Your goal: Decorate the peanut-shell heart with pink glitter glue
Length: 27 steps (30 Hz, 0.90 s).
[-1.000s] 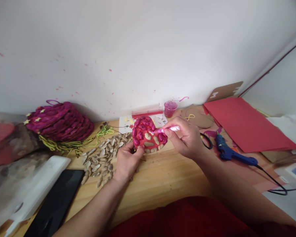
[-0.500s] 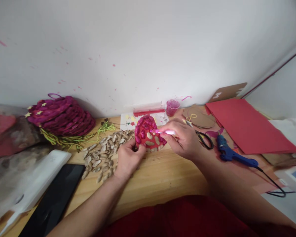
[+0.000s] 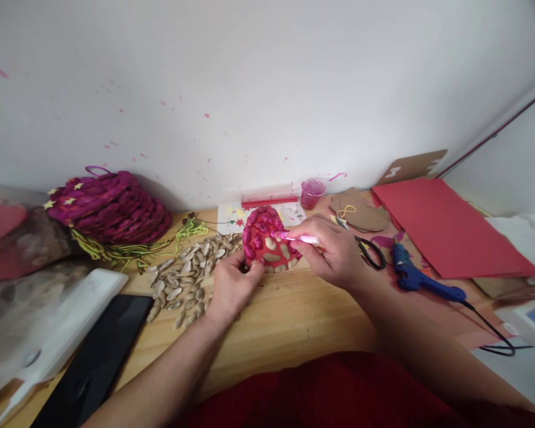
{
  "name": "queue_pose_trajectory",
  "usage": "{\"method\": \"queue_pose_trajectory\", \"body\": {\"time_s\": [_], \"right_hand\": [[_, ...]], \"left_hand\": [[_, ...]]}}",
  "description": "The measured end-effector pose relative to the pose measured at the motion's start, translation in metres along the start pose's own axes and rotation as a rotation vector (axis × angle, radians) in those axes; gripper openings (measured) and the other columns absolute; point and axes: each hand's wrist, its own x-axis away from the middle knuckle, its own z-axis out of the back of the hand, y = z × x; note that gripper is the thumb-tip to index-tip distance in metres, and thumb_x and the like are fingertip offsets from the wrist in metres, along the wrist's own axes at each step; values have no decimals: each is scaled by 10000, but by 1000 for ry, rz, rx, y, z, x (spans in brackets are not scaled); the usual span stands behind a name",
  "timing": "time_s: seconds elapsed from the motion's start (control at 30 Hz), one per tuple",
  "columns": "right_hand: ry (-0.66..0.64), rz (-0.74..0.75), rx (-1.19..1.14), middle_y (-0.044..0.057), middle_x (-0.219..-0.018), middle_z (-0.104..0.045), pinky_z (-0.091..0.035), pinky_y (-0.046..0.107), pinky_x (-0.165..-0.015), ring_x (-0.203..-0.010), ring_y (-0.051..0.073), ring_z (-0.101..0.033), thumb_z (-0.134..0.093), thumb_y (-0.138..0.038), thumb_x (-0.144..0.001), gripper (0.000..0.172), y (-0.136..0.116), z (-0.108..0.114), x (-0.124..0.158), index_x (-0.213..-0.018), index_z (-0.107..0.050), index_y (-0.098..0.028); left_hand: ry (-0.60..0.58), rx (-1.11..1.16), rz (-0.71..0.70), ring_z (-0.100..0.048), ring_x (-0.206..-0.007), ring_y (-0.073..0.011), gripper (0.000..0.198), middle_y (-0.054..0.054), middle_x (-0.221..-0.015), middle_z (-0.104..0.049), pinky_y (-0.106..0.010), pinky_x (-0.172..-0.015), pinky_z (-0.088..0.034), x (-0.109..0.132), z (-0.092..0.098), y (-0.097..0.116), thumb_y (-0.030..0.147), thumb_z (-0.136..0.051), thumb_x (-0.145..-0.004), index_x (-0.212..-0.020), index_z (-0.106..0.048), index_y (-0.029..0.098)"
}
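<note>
A red piece with peanut shells stuck on it stands at the middle of the wooden table. Its upper and left shells are painted glossy magenta; several lower ones are bare tan. My left hand pinches its lower left edge, thumb in front. My right hand is closed on a white-handled paintbrush, whose pink tip touches the shells near the piece's middle right. Behind the piece, to the right, is a clear cup of magenta paint.
Loose peanut shells lie left of my left hand. Further left are a stack of magenta pieces, a white power strip and a black phone-like slab. At right: scissors, blue glue gun, red paper.
The brush tip has shifted very slightly on the shells, and the view has moved a little. Both hands keep their holds.
</note>
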Motion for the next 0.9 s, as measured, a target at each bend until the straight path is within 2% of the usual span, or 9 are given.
{"method": "queue_pose_trajectory", "body": {"time_s": [0.13,0.27,0.47,0.6,0.9], "right_hand": [[-31,-15,16,30,-866,-775,-544,318,-746,-798,184,-686,-646,-185,-1005,44,-1,2,0,-994,-674,-216],[-4,-7,9,38,-877,-779,-547,320,-766,-816,185,-693,-630,-176,-1010,56,-2,2,0,-1010,-676,-208],[-49,-38,6,31,-871,-774,-546,316,-746,-806,183,-702,-633,-184,-1008,53,-1,0,0,-994,-673,-217],[-24,-32,7,32,-887,-781,-547,318,-752,-816,185,-705,-631,-187,-1011,51,0,0,1,-1013,-670,-219],[-55,-19,21,51,-925,-793,-548,321,-781,-842,192,-709,-647,-184,-1008,34,0,-1,2,-1015,-677,-200]], "left_hand": [[20,9,8,-532,-574,-153,216,7,-651,-682,-252,-558,-424,0,0,-1,379,-696,-739,-770,-774,179],[13,37,-19,-599,-644,-167,207,-7,-728,-740,-255,-632,-482,-1,0,-2,365,-699,-746,-792,-780,180],[10,-1,1,-556,-620,-155,243,-15,-727,-741,-253,-594,-441,-2,2,-2,373,-690,-740,-805,-784,158],[4,-4,-10,-552,-616,-155,233,-12,-712,-728,-255,-592,-437,-2,1,-4,368,-691,-735,-800,-780,163],[7,-47,-27,-485,-542,-135,192,24,-608,-623,-243,-528,-382,-3,0,-4,376,-689,-734,-730,-738,190]]}}
